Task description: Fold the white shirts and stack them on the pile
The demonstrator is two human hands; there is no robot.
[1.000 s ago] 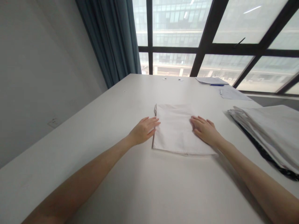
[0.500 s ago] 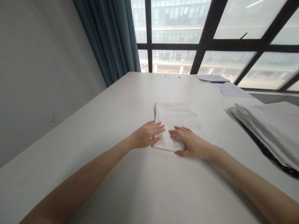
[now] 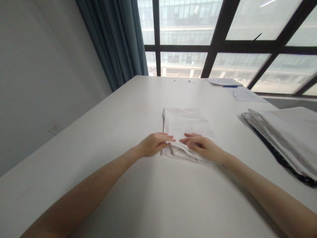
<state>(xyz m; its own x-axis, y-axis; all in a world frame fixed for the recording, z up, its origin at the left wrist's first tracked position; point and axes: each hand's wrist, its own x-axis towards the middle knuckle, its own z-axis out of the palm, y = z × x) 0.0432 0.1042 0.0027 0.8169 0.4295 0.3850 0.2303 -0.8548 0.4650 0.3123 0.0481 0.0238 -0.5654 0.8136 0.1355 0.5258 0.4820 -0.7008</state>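
A folded white cloth (image 3: 186, 124) lies flat on the white table (image 3: 148, 198) in front of me. My left hand (image 3: 154, 144) pinches the cloth's near left edge, which is lifted a little off the table. My right hand (image 3: 203, 148) grips the same near edge beside it, thumb tucked under the fabric. The fingertips of both hands almost meet over the cloth.
A stack of folded white cloths (image 3: 284, 135) over a dark item sits at the right. Papers (image 3: 247, 96) and a blue pen (image 3: 230, 86) lie near the far right edge. Windows and a blue curtain (image 3: 119, 43) stand behind the table.
My right hand slid left across the cloth from its right side to its near edge. Both hands closed on that edge and raised it slightly.
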